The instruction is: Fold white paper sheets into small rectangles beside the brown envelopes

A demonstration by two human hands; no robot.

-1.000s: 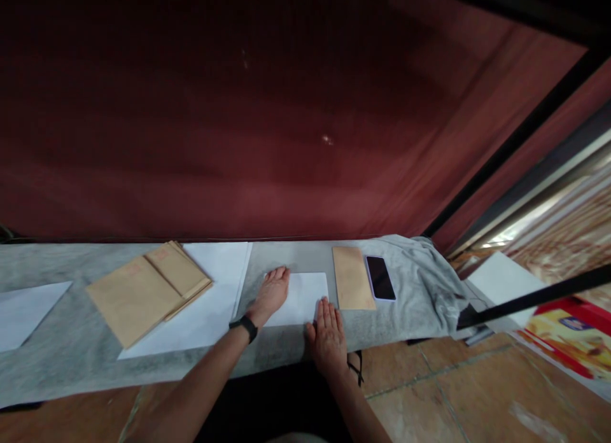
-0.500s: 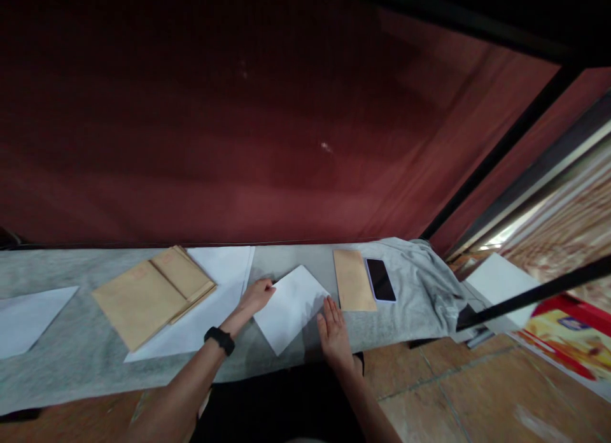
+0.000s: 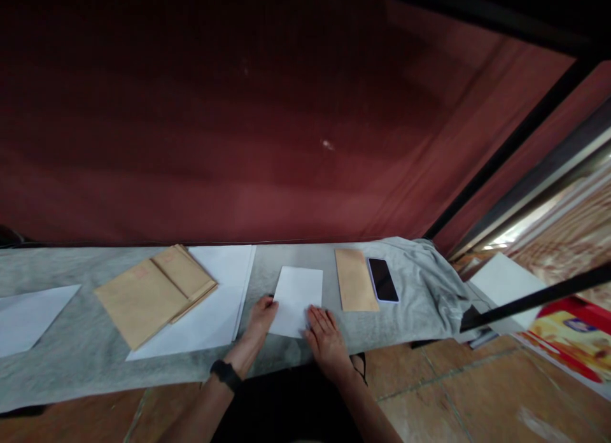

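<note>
While several paper items are carried on the cloth-covered table (image 3: 281,255), the white paper (image 3: 296,293) is found lying left of the phone (image 3: 383,280), with a single brown envelope (image 3: 356,281) set between the two. The paper's left edge is met by the left hand (image 3: 263,312), the hand farther from the phone; its fingers are curled, but whether the edge is pinched cannot be told. The paper's near right corner is covered by the right hand (image 3: 328,342), the hand nearer the phone; its fingers are extended and laid flat, with nothing gripped. A dark wristband (image 3: 226,375) is worn on the left wrist. Well to the left of the phone, a pile of brown envelopes (image 3: 143,293) is noted, rested partly on a large white sheet (image 3: 226,293). Farther left of the phone, another white sheet (image 3: 33,317) is cut off by the view's edge. Right of the phone, the grey cloth (image 3: 424,293) is wrinkled.
</note>
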